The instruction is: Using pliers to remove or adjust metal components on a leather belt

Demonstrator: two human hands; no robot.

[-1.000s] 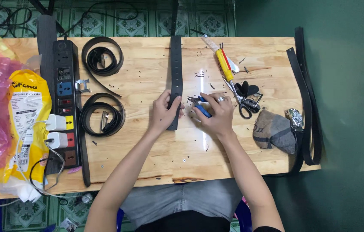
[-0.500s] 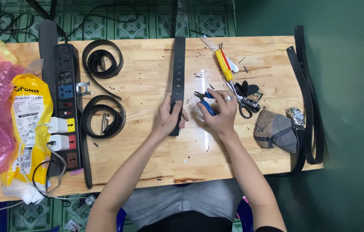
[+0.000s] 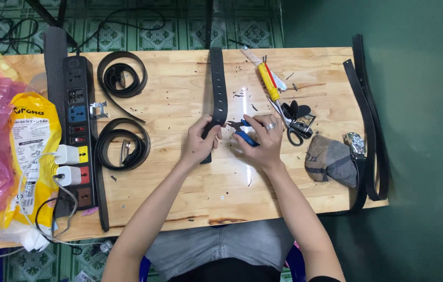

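The left hand (image 3: pixel 200 140) pinches the black belt (image 3: pixel 218 86) flat on the wooden surface (image 3: pixel 190 183). The right hand (image 3: pixel 261 140) grips what appear to be blue-handled pliers (image 3: pixel 244 134).

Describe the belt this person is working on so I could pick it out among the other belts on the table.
On the wooden table, look to the middle, where the left hand pinches a black belt. It lies straight, running away to the far edge, with a row of holes along it. The two belts to its left are coiled, and the one at the right edge hangs looped over the side.
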